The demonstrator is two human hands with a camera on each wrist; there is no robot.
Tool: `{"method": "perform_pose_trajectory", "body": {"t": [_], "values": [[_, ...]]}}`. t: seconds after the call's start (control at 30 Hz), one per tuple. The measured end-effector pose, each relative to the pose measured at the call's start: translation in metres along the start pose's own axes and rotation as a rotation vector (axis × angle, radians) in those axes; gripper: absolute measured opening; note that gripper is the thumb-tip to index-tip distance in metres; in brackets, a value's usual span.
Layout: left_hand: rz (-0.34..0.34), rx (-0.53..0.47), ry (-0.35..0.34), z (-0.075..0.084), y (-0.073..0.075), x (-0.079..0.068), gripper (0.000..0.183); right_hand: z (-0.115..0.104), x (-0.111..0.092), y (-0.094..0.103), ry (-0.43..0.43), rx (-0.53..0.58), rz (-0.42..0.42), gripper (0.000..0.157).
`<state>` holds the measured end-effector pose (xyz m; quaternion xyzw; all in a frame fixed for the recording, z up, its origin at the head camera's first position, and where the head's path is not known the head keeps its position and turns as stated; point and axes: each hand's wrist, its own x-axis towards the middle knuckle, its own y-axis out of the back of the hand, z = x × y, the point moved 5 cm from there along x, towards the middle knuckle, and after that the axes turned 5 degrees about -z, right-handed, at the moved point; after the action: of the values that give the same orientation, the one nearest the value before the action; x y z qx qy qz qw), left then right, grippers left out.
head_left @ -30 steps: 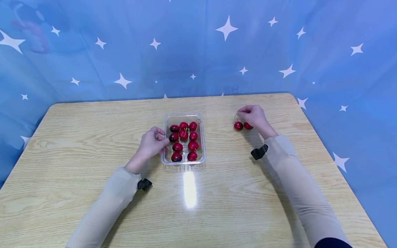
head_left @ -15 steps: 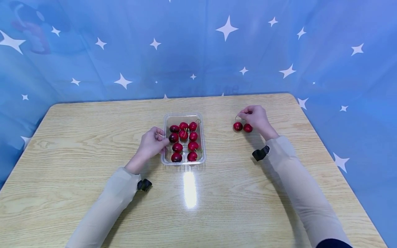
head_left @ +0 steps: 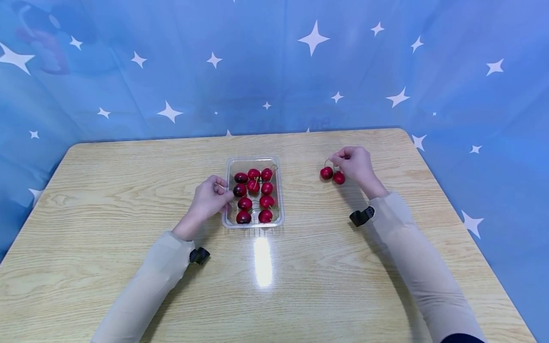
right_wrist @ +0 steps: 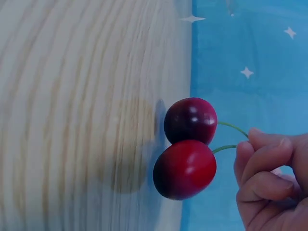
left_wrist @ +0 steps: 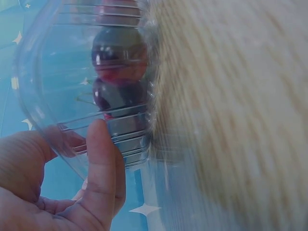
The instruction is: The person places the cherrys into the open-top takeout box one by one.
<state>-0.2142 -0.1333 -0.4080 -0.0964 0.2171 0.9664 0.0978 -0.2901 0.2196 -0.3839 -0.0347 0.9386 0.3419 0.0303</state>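
My left hand [head_left: 209, 200] pinches the left side of a clear plastic box [head_left: 254, 226], thumb over the rim and fingers against the outer wall. Several red and dark red cherries [head_left: 267, 202] lie inside it, a few with green stems. In the left wrist view, dark cherries [left_wrist: 119, 54] show through the ribbed wall. To the box's right, my right hand [head_left: 355, 163] pinches the thin green stems of two cherries, a dark red one [right_wrist: 190, 121] and a brighter red one [right_wrist: 185, 170]. These two touch each other and hang just by the table top.
The light wood-grain table [head_left: 300, 281] carries the box near its middle. A blue curtain with white stars [head_left: 274, 66] hangs behind the far edge. Each sleeve has a black wrist camera, one on the left [head_left: 199, 256] and one on the right [head_left: 361, 216].
The two cherries at my right hand have shifted slightly left and drawn together, the right one coming further into view. My left hand and the box have stayed nearly still.
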Motion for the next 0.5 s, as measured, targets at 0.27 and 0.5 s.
{"method": "perform_pose_trajectory", "body": {"t": [0.27, 0.5], "values": [[0.001, 0.0, -0.002, 0.0, 0.0, 0.0, 0.024, -0.008, -0.005, -0.004, 0.039, 0.121, 0.034, 0.019], [0.005, -0.003, 0.007, -0.001, 0.0, 0.0, 0.027, -0.014, -0.011, -0.004, 0.059, 0.22, 0.053, 0.019]]}}
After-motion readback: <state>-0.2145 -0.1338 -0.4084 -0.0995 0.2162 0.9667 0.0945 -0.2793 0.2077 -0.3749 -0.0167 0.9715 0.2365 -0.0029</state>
